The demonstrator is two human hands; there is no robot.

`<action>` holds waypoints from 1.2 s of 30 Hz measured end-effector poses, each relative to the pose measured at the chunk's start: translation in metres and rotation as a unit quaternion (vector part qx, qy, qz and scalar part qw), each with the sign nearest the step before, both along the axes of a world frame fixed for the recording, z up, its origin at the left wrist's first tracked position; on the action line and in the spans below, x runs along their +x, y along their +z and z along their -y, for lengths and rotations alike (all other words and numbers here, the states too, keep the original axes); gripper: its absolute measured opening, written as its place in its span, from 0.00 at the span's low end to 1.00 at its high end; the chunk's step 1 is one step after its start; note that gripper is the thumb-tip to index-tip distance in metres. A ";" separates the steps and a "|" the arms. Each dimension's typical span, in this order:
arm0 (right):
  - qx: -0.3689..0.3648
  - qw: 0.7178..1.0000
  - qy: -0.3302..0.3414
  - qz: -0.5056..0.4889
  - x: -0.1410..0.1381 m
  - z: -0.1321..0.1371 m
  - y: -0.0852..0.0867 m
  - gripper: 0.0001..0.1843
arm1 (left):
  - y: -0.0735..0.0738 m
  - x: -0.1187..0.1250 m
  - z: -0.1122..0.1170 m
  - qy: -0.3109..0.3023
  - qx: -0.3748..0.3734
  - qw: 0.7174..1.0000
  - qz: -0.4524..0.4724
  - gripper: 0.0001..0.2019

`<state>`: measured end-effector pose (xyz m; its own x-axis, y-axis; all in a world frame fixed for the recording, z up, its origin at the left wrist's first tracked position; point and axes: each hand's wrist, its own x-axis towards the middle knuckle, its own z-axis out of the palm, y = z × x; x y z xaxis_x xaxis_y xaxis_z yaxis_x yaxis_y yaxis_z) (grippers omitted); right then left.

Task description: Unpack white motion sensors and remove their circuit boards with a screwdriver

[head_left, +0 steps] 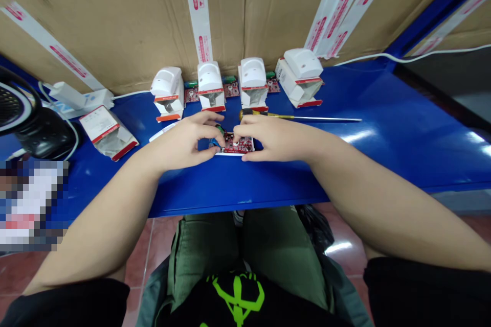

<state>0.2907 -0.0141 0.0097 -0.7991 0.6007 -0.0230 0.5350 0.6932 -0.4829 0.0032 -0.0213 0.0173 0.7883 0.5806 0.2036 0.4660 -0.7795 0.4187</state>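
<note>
A red circuit board (pixel 240 146) lies low over the blue tabletop, with a thin white plastic edge showing beneath it. My left hand (pixel 190 142) grips its left end, thumb at the near edge and fingers bent over the top beside blue and green parts. At the board's right end is my right hand (pixel 270 138), with its thumb on the near edge and its index finger pressing on the face. Part of the board is hidden by my fingers. Just behind my right hand lies a screwdriver (pixel 326 119), its long shaft pointing right. A flat white piece (pixel 163 132) shows behind my left wrist.
Several small cartons with white sensor housings (pixel 253 72) on top line the cardboard wall, with red circuit boards (pixel 231 89) between them. An open carton (pixel 109 133), a power strip (pixel 90 102) and a black device (pixel 42 127) stand left. The blue table (pixel 245 199) ends near my lap.
</note>
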 end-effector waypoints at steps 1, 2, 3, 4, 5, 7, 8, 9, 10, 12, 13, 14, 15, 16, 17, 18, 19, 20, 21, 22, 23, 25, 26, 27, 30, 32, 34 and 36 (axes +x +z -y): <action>0.000 1.000 0.001 -0.003 0.000 0.000 0.000 0.14 | 0.000 0.000 0.000 0.001 -0.005 1.000 -0.006 0.10; 0.000 1.000 0.002 -0.005 0.000 0.000 0.000 0.13 | 0.000 0.001 -0.001 0.004 -0.009 1.000 -0.007 0.09; 0.000 1.000 0.003 -0.008 0.001 0.000 0.000 0.13 | 0.000 0.001 -0.001 0.006 -0.011 1.000 -0.004 0.08; 0.000 1.000 0.003 -0.009 0.001 0.000 0.000 0.13 | -0.001 0.002 -0.002 0.008 -0.009 1.000 0.002 0.07; 0.000 1.000 0.003 -0.010 0.002 0.000 0.000 0.13 | -0.002 0.003 -0.003 0.010 -0.008 1.000 0.010 0.06; 0.003 1.000 0.003 -0.011 0.003 0.000 -0.001 0.12 | -0.004 0.005 -0.004 0.018 -0.006 1.000 0.025 0.05; 0.004 1.000 0.003 -0.012 0.003 0.000 -0.001 0.12 | -0.005 0.005 -0.005 0.023 -0.007 0.999 0.031 0.04; 0.007 1.000 0.004 -0.013 0.003 0.000 -0.001 0.12 | -0.006 0.006 -0.006 0.027 -0.010 0.999 0.037 0.04; 0.009 1.000 0.005 -0.014 0.003 0.000 -0.002 0.12 | -0.007 0.006 -0.006 0.029 -0.015 0.999 0.042 0.04; 0.012 1.000 0.006 -0.013 0.003 0.000 -0.002 0.12 | -0.008 0.005 -0.008 0.025 -0.034 0.998 0.051 0.06; 0.013 1.000 0.006 -0.011 0.003 0.000 -0.002 0.12 | -0.007 0.004 -0.009 0.020 -0.046 0.997 0.055 0.07; 0.013 1.000 0.006 -0.009 0.002 0.000 -0.002 0.12 | -0.007 0.003 -0.010 0.016 -0.059 0.996 0.058 0.07; 0.013 1.000 0.005 -0.007 0.002 0.000 -0.002 0.12 | -0.007 0.002 -0.011 0.013 -0.072 0.996 0.060 0.07; 0.012 1.000 0.003 -0.004 0.001 0.000 -0.002 0.13 | -0.008 0.001 -0.013 0.012 -0.084 0.995 0.061 0.07; 0.010 1.000 0.000 0.000 0.000 0.000 -0.001 0.13 | -0.009 0.000 -0.014 0.013 -0.097 0.993 0.062 0.07; 0.007 1.000 -0.002 0.004 0.000 0.001 -0.001 0.13 | -0.010 0.000 -0.015 0.015 -0.109 0.992 0.067 0.07; 0.003 1.000 -0.005 0.007 -0.001 0.001 -0.001 0.14 | -0.012 -0.001 -0.017 0.018 -0.122 0.990 0.074 0.07; -0.001 1.000 -0.007 0.009 -0.001 0.001 0.000 0.14 | -0.013 -0.001 -0.019 0.020 -0.134 0.987 0.083 0.09; -0.004 1.000 -0.008 0.010 -0.001 0.001 0.000 0.14 | -0.015 -0.001 -0.020 0.024 -0.143 0.985 0.090 0.10; -0.006 1.000 -0.008 0.009 -0.001 0.001 0.000 0.14 | -0.016 -0.002 -0.022 0.027 -0.149 0.984 0.095 0.11; -0.007 1.000 -0.008 0.009 -0.001 0.001 0.000 0.14 | -0.017 -0.003 -0.023 0.030 -0.150 0.984 0.095 0.12; -0.007 1.000 -0.007 0.009 -0.001 0.000 -0.001 0.13 | -0.017 -0.005 -0.025 0.033 -0.144 0.986 0.081 0.13; -0.006 1.000 -0.007 0.010 -0.001 0.000 -0.001 0.13 | -0.016 -0.007 -0.026 0.031 -0.138 0.987 0.072 0.13; -0.006 1.000 -0.009 0.012 0.000 -0.001 -0.001 0.13 | -0.014 -0.008 -0.026 0.028 -0.131 0.989 0.063 0.14; -0.001 1.000 -0.010 0.013 0.000 -0.001 -0.002 0.13 | -0.009 -0.010 -0.024 0.012 -0.108 0.993 0.047 0.14; 0.003 1.000 -0.005 0.006 0.001 -0.001 -0.002 0.13 | -0.007 -0.008 -0.022 0.009 -0.088 0.995 0.052 0.12; 0.006 1.000 0.000 -0.002 0.001 -0.001 -0.002 0.13 | -0.006 -0.005 -0.020 0.016 -0.072 0.996 0.056 0.11; 0.009 1.000 0.003 -0.005 0.001 -0.001 -0.003 0.13 | -0.007 -0.003 -0.018 0.034 -0.069 0.996 0.053 0.13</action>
